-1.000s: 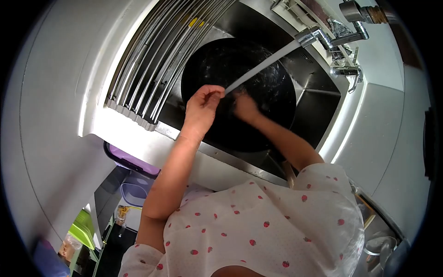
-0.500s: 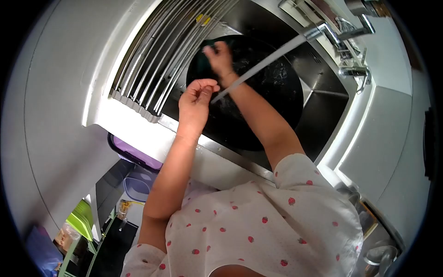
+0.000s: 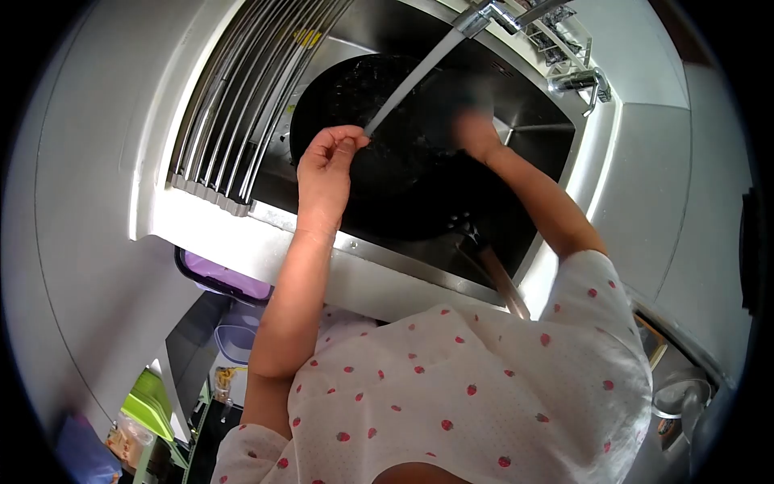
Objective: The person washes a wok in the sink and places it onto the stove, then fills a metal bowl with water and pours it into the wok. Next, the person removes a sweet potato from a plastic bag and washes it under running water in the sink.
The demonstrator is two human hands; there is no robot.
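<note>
A large black wok (image 3: 379, 185) lies in the steel sink, its brown handle (image 3: 501, 281) pointing toward my body. My left hand (image 3: 325, 173) is above the wok's left side, thumb and fingers pinched together. Whether anything is between them does not show. Water (image 3: 415, 77) streams down from the faucet (image 3: 476, 18) to beside its fingertips. My right hand (image 3: 477, 133) reaches over the wok's right side and is smeared by motion. A dark greenish thing (image 3: 461, 98) blurs at its fingers; its kind cannot be made out.
A roll-up metal drying rack (image 3: 250, 105) covers the sink's left part, with something yellow (image 3: 307, 38) beneath it. A second tap (image 3: 580, 82) is at the right. A purple container (image 3: 226, 274) and green trays (image 3: 149, 403) stand below at left.
My right hand has swept from the wok's left side to its right side. The wok's handle has come into sight. My left hand stays pinched near the stream; the whole view has shifted slightly.
</note>
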